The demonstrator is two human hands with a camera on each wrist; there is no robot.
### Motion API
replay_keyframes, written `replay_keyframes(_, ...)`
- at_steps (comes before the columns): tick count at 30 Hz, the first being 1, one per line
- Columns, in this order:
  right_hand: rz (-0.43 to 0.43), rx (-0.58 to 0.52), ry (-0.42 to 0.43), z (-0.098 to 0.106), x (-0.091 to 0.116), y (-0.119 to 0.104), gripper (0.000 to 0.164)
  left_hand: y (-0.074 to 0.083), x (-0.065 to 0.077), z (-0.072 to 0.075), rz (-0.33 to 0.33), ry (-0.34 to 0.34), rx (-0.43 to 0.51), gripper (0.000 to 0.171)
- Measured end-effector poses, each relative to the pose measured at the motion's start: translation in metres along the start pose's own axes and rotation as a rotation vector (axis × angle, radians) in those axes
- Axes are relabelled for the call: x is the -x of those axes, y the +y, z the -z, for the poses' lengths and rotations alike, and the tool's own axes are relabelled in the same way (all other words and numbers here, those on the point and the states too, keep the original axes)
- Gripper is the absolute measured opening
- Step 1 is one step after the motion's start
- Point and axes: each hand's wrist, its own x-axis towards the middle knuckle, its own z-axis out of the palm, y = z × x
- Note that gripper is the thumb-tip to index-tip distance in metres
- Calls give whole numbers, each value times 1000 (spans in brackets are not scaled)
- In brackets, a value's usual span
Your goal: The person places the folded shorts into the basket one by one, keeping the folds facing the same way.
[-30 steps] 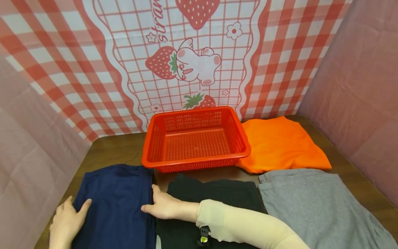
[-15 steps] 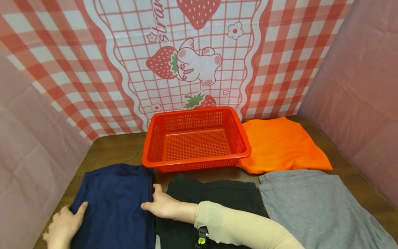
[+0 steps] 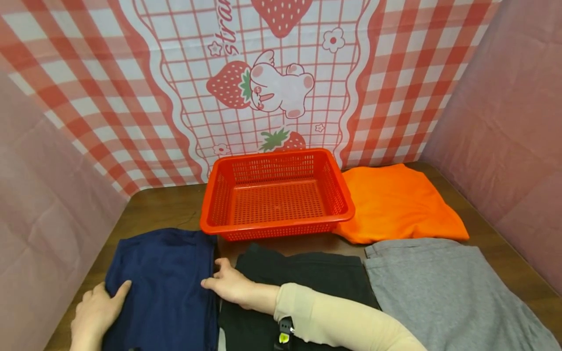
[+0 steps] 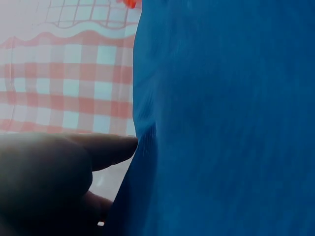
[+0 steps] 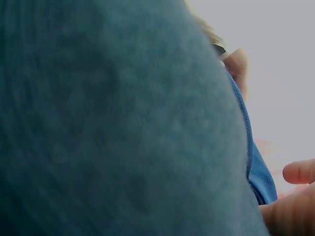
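Observation:
A folded navy garment lies flat at the left of the table. My left hand rests at its left edge, thumb apart from the fingers. In the left wrist view a fingertip of the left hand meets the edge of the garment, which appears bright blue there. On the opposite edge, my right hand touches the cloth with thumb and forefinger spread apart. Its forearm crosses a folded black garment. In the right wrist view, the right hand shows only at the lower right corner.
Behind the clothes stands an orange-red plastic basket with nothing in it. An orange folded garment lies to its right, and a grey one at the front right. A checked strawberry-print cloth hangs at the back of the wooden table.
My left hand shifted slightly outward to the left, then came back against the garment's edge. The right hand stays almost in place, and the clothes and basket lie as before.

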Motion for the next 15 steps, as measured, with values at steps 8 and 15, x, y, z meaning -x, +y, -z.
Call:
replay_keyframes(8,-1,-77,-42,-1,-1,4,50,6,-2,-4,3,61,83,86)
replay_keyframes(15,-43,-65,-94,0,-3,5,49,7,-2,-5,43,23,122,81)
